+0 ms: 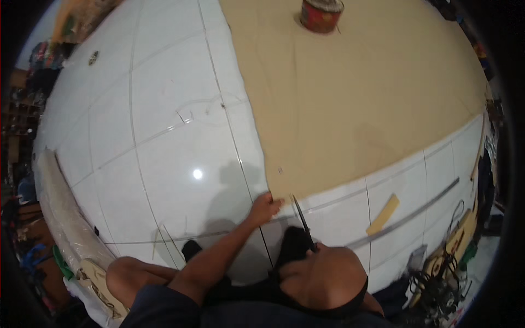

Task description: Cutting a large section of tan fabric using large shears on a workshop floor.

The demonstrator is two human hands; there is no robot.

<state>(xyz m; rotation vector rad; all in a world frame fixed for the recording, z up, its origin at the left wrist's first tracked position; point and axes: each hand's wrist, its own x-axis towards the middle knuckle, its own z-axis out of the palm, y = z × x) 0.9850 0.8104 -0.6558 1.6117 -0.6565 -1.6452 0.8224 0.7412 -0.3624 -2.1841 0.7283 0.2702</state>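
A large beige cloth [355, 98] lies spread over the white tiled floor. At its near left corner my left hand [266, 209] pinches the fabric edge between thumb and fingers. My right hand [314, 249] grips a pair of dark scissors [303, 220], partly hidden behind my bent knee. The scissor tips reach the cloth's near edge, just right of my left hand. Whether the blades are apart is too small to tell. A small mark [280, 170] shows on the cloth above this corner.
A round red tin [321, 16] stands on the cloth at the far side. Right of me lie a beige scrap [384, 214] and a long grey ruler [410, 210]. A plastic-wrapped roll [71, 210] lies at left; dark machine-like equipment [440, 284] sits at lower right.
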